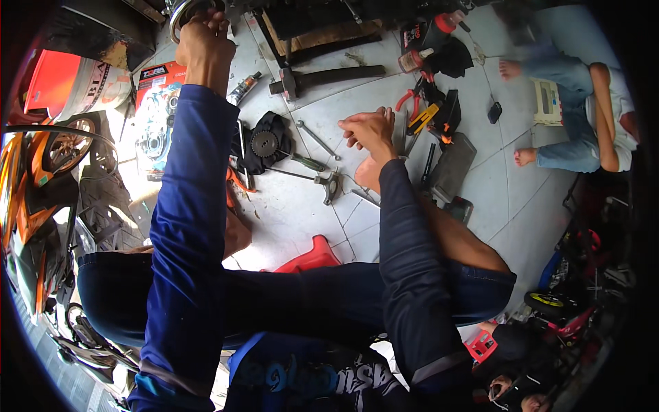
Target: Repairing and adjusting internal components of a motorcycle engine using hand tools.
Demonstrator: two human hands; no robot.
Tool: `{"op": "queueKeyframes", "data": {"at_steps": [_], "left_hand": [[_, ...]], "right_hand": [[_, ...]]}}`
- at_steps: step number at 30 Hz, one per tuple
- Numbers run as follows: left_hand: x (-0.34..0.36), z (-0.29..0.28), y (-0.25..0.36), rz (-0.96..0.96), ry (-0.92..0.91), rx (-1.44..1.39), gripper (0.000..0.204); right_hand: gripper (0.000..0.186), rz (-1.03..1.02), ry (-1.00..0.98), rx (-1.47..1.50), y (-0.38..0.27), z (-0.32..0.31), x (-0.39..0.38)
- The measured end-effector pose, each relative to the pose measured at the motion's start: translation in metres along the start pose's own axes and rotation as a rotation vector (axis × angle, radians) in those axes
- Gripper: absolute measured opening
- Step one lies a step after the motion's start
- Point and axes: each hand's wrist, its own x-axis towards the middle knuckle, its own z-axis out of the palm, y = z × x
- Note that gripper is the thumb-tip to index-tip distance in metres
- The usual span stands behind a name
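Note:
My left hand [206, 51] reaches to the far left with fingers curled against a round metal part [181, 15]; its fingertips are partly hidden. Over the middle of the tiled floor hangs my right hand [371, 132], its fingers bent in toward the thumb; anything small between them cannot be made out. Between my arms a toothed metal gear [264, 143] lies on a black cloth [280, 128]. Close to it are a wrench [318, 140], a green-handled screwdriver [309, 162] and a T-handled tool [331, 187]. A black-handled hammer [329, 80] and a small tube [244, 88] lie farther off.
Red pliers [410, 101], yellow-handled pliers [423, 119] and a dark case [454, 165] lie right of my right hand. A gasket packet [156, 127] is at left, by an orange motorcycle [31, 213]. A red stool [312, 254] shows below me. Another person [573, 117] sits at right.

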Motion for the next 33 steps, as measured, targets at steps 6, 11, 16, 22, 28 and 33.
{"op": "queueKeyframes", "data": {"at_steps": [6,11,16,22,28,33], "left_hand": [[-0.004,0.001,0.005,-0.116,0.059,-0.195,0.010],[-0.005,0.000,0.005,-0.050,0.038,-0.107,0.014],[0.012,-0.012,0.000,-0.063,-0.044,-0.117,0.016],[0.049,-0.030,0.016,-0.261,-0.051,-0.337,0.019],[0.048,-0.032,0.011,-0.132,-0.089,-0.101,0.017],[0.049,-0.029,0.016,-0.203,-0.096,-0.208,0.017]], "right_hand": [[0.015,0.100,0.404,0.055,0.019,-0.098,0.025],[0.010,0.168,0.633,-0.178,0.054,-0.153,0.028],[0.016,0.141,0.755,-0.004,0.085,-0.184,0.032],[0.016,0.035,0.926,-0.148,0.099,-0.208,0.042],[0.020,0.140,0.896,-0.133,0.094,-0.240,0.028],[0.017,0.327,0.846,-0.124,0.087,-0.261,0.023]]}}
